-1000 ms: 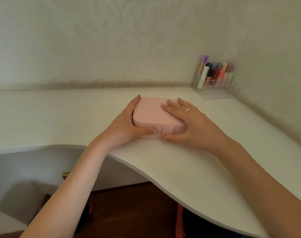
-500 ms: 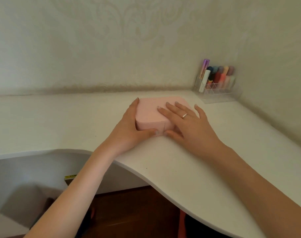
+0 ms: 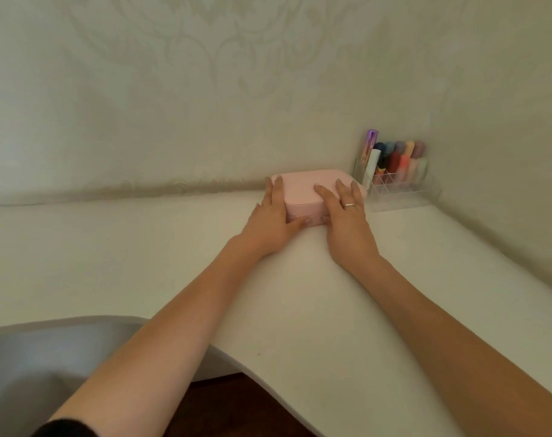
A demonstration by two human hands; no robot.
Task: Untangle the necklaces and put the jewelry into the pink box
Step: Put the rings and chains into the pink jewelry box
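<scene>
I am seeing the closed pink box [image 3: 312, 190] sitting at one o'clock on the desk [image 3: 142, 247], beside the marker organiser [image 3: 397, 184]. Left hand [image 3: 273, 220] and right hand [image 3: 347, 222] are bracketing it, fingers straight, apparently steadying it.

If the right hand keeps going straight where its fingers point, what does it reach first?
Probably the clear organizer holding markers, just beyond the pink box the right hand lies on. Depth is unclear; the wall stands close behind.
</scene>
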